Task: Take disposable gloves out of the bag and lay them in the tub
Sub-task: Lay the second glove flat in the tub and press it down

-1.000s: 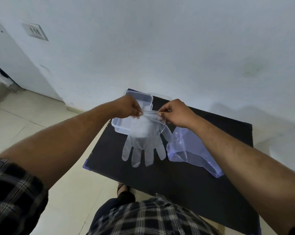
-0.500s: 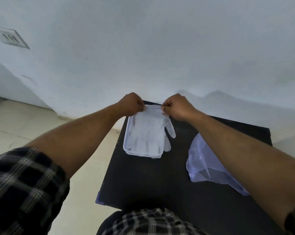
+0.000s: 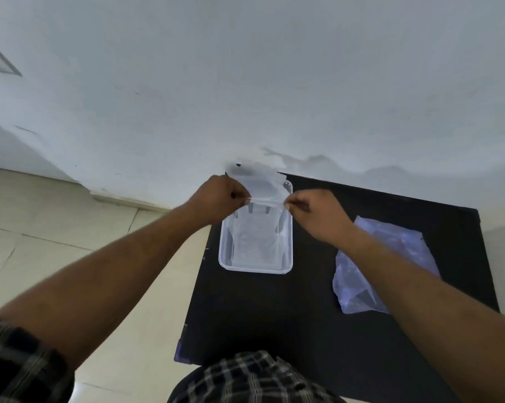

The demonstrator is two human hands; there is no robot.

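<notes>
A clear plastic tub [image 3: 225, 257] stands on the black table near its left edge. A thin, see-through disposable glove [image 3: 258, 237] lies spread inside the tub, its far part hanging over the tub's back rim. My left hand [image 3: 219, 199] pinches the glove's fold on the left and my right hand [image 3: 318, 213] pinches it on the right, both just above the tub's far half. To the right of the tub the bluish plastic bag [image 3: 396, 248] lies flat on the table, partly hidden by my right forearm.
The black table [image 3: 274, 315] stands against a white wall [image 3: 245, 82]. A tiled floor [image 3: 71, 242] lies to the left of the table. My checked shirt fills the bottom edge of the view.
The glove hung from both hands in front of the tub, then went down into it. Both hands have since drawn back a little toward me, folding the glove's end over the tub.
</notes>
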